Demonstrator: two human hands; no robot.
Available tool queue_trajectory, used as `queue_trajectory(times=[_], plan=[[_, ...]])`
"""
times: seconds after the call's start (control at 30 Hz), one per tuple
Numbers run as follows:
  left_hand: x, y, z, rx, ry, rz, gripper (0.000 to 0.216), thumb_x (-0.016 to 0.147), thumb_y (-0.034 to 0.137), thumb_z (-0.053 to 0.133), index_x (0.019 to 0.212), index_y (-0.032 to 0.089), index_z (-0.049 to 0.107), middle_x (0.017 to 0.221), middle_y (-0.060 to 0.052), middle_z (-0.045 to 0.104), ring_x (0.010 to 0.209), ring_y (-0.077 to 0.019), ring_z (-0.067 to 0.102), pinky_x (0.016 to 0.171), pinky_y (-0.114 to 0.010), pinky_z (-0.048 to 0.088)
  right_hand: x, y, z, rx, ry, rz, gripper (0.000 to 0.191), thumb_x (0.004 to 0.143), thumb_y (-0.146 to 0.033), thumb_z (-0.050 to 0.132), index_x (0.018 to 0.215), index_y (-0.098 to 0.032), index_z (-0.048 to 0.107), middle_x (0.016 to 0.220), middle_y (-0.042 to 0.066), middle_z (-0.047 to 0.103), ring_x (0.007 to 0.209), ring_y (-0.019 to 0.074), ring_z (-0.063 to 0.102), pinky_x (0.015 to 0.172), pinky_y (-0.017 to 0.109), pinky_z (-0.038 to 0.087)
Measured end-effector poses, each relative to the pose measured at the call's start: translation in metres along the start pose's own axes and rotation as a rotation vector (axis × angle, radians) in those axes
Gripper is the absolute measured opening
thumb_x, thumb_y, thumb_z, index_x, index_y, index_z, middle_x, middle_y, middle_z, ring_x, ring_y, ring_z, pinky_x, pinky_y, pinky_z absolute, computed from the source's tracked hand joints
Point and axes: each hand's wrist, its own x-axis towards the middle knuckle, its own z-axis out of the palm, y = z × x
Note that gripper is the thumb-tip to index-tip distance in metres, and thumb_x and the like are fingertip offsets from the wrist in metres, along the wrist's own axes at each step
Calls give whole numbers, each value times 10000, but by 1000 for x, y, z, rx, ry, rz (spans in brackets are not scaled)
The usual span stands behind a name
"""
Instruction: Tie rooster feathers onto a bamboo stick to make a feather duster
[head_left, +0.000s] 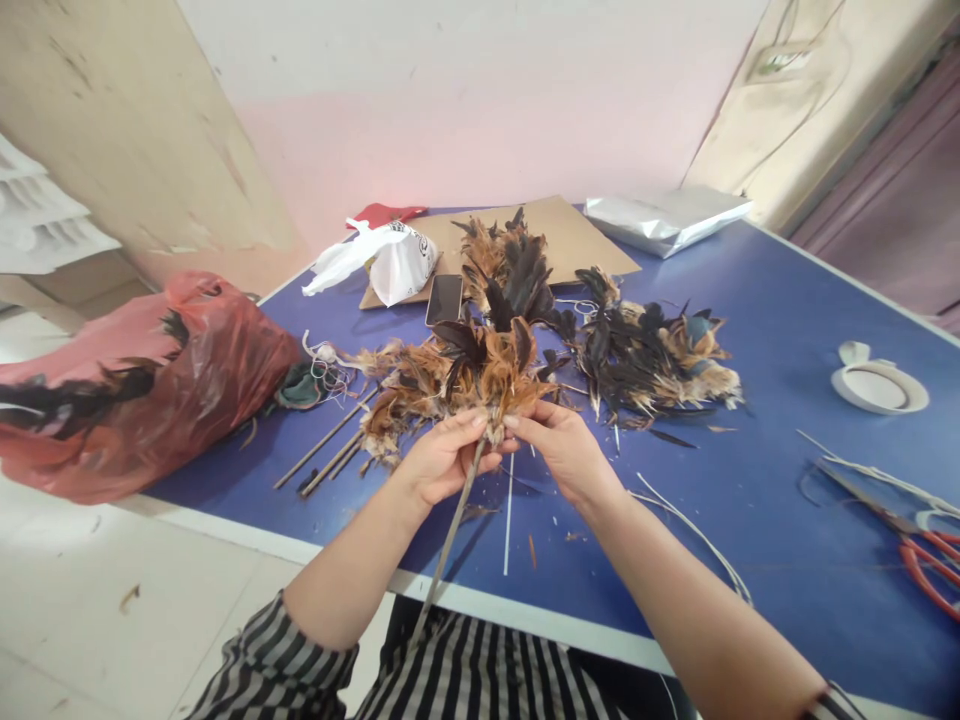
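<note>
Gripping a thin brownish wooden stick (450,545) just below its feathered end, the left hand (442,460) is curled nearly closed, thumb and fingers wrapped round the shaft. The right hand (562,450) meets it from the other side, fingertips and thumb pinched onto the base of the tuft of tan and black feathers (495,375) where the quills press against the stick. The stick's long axis runs from the person's striped lap up and away to the tuft, leaning slightly rightward, so the feathers fan out directly beyond both sets of fingertips. Both hands sit level with each other, one on either side of the shaft. The tuft looks ragged and layered, rust-tan plumes at its base and darker, glossier ones splaying farther out. It is held just above the blue table (787,330). To the right of the stick lies a loose heap of dark feathers (652,360), with a length of white cord (697,530) nearer the person. Well apart on that side are a white tape roll (877,385) and red-handled scissors (926,555). Left of the stick lie several bare wooden rods (330,450), and farther left a red plastic bag (187,380) holding feathers. Beyond the tuft rests a dark phone (445,298).
</note>
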Motion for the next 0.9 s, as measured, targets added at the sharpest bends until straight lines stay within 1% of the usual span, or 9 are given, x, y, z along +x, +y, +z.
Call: queue_trajectory(times=[0.2,0.33,0.4,0.5,0.6,0.67,0.77,0.83,0.9], plan=[[-2,-2,3,35,28,23,146,767,129,595,902,101,643,736,-69,652,602,-119,636,493,-169,520,2,3,2,-6,61,16,212,602,-307,729,655,-156,590,656,-15,617,649,119,559,721,290,434],[-2,-2,6,2,22,32,139,734,125,635,869,96,642,721,-54,611,577,-80,583,445,-121,454,1,4,2,-18,52,19,227,615,-314,727,695,-149,594,648,-10,613,603,106,536,601,248,417],[-2,-2,7,-27,7,30,135,714,115,653,846,92,638,719,-48,587,576,-66,555,429,-104,419,1,4,2,-37,40,11,255,624,-328,724,762,-147,610,672,0,620,597,108,531,531,231,392],[-3,-2,7,-65,-15,5,134,692,98,668,820,90,628,717,-44,560,580,-57,528,419,-91,385,0,4,0,-9,-66,26,289,650,-366,705,829,-158,611,710,3,622,590,106,535,468,211,369],[-4,-1,6,-99,-31,-9,113,700,75,650,807,90,616,715,-45,545,587,-55,514,415,-82,369,1,6,-6,58,-269,153,301,681,-408,679,834,-163,595,715,3,613,522,85,522,447,202,380],[-4,1,4,-129,-40,-5,93,719,57,619,802,97,607,742,-53,549,604,-55,513,422,-77,372,1,7,-10,52,-315,218,341,671,-415,688,886,-170,587,733,1,609,495,77,512,445,205,393],[-4,5,1,-173,-35,21,81,736,33,582,770,107,585,783,-67,558,631,-54,514,435,-66,376,1,7,-15,-149,-225,165,309,703,-420,645,881,-170,610,615,-33,557,447,70,450,435,208,366],[-4,7,0,-192,-23,45,85,740,26,569,755,109,578,784,-72,557,631,-53,510,436,-61,375,0,6,-16,-371,-153,37,243,742,-402,590,792,-170,638,571,-28,547,483,88,459,476,221,371],[-4,9,-1,-201,-23,60,88,745,24,561,759,108,582,779,-75,555,625,-53,505,435,-60,374,-1,4,-15,-536,-117,-85,217,762,-365,552,730,-174,650,627,-1,598,586,121,514,557,243,400]])
